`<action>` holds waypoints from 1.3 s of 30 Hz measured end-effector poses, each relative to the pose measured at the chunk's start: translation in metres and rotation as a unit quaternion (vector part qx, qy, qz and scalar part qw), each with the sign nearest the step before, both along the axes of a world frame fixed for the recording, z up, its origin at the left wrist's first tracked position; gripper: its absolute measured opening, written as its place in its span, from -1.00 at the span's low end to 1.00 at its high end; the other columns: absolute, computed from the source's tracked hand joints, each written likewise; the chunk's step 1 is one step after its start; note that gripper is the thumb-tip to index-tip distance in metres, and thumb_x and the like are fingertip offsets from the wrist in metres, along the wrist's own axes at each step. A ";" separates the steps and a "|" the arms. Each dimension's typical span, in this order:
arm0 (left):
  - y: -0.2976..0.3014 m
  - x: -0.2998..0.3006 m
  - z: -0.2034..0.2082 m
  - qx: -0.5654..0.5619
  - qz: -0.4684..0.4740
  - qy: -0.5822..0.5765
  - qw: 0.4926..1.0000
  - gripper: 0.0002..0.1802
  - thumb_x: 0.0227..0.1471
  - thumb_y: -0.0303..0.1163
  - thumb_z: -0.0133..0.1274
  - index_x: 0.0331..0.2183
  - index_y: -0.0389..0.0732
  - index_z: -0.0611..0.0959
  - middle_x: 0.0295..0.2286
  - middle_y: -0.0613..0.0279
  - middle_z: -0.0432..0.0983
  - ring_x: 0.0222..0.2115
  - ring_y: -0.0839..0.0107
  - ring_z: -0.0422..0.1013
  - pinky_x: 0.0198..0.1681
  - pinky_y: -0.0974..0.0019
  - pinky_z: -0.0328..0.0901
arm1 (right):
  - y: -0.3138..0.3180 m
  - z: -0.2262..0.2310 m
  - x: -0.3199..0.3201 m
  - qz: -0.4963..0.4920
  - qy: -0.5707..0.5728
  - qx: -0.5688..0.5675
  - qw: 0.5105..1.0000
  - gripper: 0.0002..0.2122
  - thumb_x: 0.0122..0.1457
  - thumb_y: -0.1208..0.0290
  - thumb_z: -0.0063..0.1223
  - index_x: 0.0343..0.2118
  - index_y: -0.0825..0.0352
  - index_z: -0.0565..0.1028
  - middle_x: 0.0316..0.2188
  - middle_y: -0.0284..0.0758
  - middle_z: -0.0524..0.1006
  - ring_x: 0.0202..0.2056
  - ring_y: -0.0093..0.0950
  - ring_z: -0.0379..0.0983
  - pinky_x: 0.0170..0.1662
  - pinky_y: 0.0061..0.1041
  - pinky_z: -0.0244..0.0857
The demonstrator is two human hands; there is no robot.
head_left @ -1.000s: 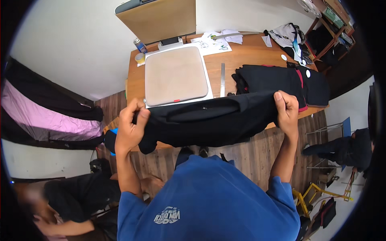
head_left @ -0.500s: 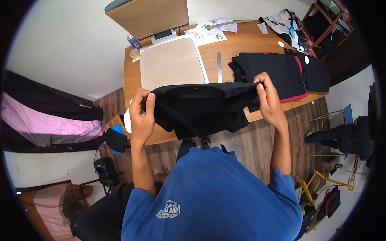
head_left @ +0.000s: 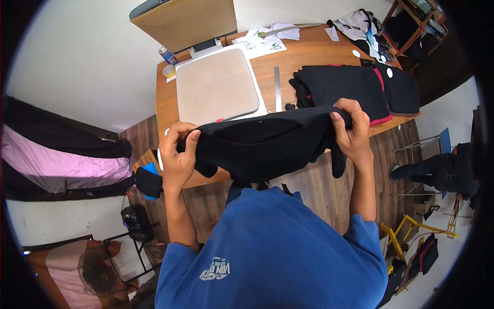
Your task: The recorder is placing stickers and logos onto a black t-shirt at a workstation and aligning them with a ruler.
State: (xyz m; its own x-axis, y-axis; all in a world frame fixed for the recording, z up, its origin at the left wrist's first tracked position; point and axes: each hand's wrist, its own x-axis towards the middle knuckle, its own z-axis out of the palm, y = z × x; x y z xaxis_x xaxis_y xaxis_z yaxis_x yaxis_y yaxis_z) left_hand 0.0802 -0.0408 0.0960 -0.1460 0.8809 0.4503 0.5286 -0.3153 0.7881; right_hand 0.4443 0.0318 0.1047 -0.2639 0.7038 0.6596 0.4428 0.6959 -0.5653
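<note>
A black cloth garment (head_left: pixel 262 147) is stretched sideways in front of me, above the table's near edge. Its upper edge gapes a little, and its lower part hangs in loose folds. My left hand (head_left: pixel 178 154) pinches one upper corner, thumb on the near side. The opposite corner is gripped by my right hand (head_left: pixel 354 129), fingers curled around the fabric. Just beyond the garment lies a beige padded plate (head_left: pixel 218 85) with rounded corners, apart from the cloth. Its hinged upper plate (head_left: pixel 188 23) is tilted up behind it.
On the wooden table (head_left: pixel 301 49) lie a metal ruler (head_left: pixel 278 88), papers (head_left: pixel 260 45) and a stack of black garments with red trim (head_left: pixel 342 90). A spray can (head_left: pixel 167 54) and yellow tape roll (head_left: pixel 169 72) stand at left. Another person (head_left: pixel 437 167) is at the right.
Both hands have moved slightly lower with the garment, and its top edge now gapes wider. The right-hand corner has more cloth bunched in my fingers. The view has shifted slightly.
</note>
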 end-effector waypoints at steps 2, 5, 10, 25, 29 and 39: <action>-0.002 0.000 -0.001 -0.008 -0.004 -0.001 1.000 -0.74 0.25 -0.31 0.19 -0.38 -0.32 0.58 -0.60 0.28 0.39 -0.57 0.58 0.25 -0.47 0.45 0.15 | -0.002 -0.001 0.007 -0.012 0.002 -0.028 1.000 -0.86 0.18 0.59 0.24 -0.28 0.42 0.48 -0.44 -0.24 0.52 -0.48 -0.46 0.46 -0.38 -0.53 0.32; -0.013 -0.012 -0.003 -0.070 -0.056 0.071 0.993 -0.63 0.25 -0.20 0.18 -0.43 -0.31 0.54 -0.64 0.26 0.35 -0.59 0.55 0.26 -0.49 0.42 0.15 | 0.000 0.001 0.016 -0.020 0.027 -0.044 0.998 -0.80 0.13 0.57 0.30 -0.35 0.42 0.42 -0.51 -0.31 0.38 -0.52 -0.55 0.27 -0.43 -0.55 0.21; -0.052 -0.024 0.002 -0.297 -0.178 0.144 0.927 -0.65 0.17 -0.17 0.23 -0.40 -0.27 0.56 -0.56 0.04 0.48 -0.55 0.15 0.37 -0.43 0.21 0.27 | -0.030 0.038 0.043 0.024 -0.122 -0.246 0.961 -0.58 -0.04 0.40 0.43 -0.51 0.32 0.24 -0.59 -0.37 0.18 -0.53 -0.54 0.11 -0.44 -0.53 0.05; -0.115 -0.068 0.080 -0.381 -0.251 0.045 0.889 -0.84 0.12 -0.47 0.26 -0.29 -0.32 0.62 -0.50 0.07 0.57 -0.49 0.27 0.56 -0.40 0.32 0.36 | -0.027 0.038 0.076 0.379 0.030 -0.281 0.881 -0.62 -0.03 0.33 0.52 -0.49 0.29 0.39 -0.70 -0.37 0.37 -0.69 -0.47 0.32 -0.61 -0.52 0.10; -0.117 -0.058 0.062 -0.189 -0.063 0.041 0.979 -0.84 0.01 -0.47 0.22 -0.41 -0.32 0.56 -0.55 0.22 0.45 -0.54 0.45 0.32 -0.43 0.38 0.21 | -0.034 0.024 0.066 0.313 0.081 -0.279 0.904 -0.65 -0.03 0.36 0.51 -0.47 0.29 0.40 -0.69 -0.39 0.37 -0.67 -0.50 0.30 -0.59 -0.51 0.11; -0.095 -0.089 0.084 -0.030 0.034 0.051 0.998 -0.56 0.05 -0.08 0.14 -0.44 -0.28 0.42 -0.50 0.34 0.21 -0.46 0.50 0.14 -0.37 0.41 0.04 | 0.013 0.032 0.017 0.118 0.088 -0.090 0.985 -0.77 0.05 0.47 0.30 -0.28 0.39 0.47 -0.35 -0.33 0.41 -0.29 -0.52 0.34 -0.18 -0.54 0.21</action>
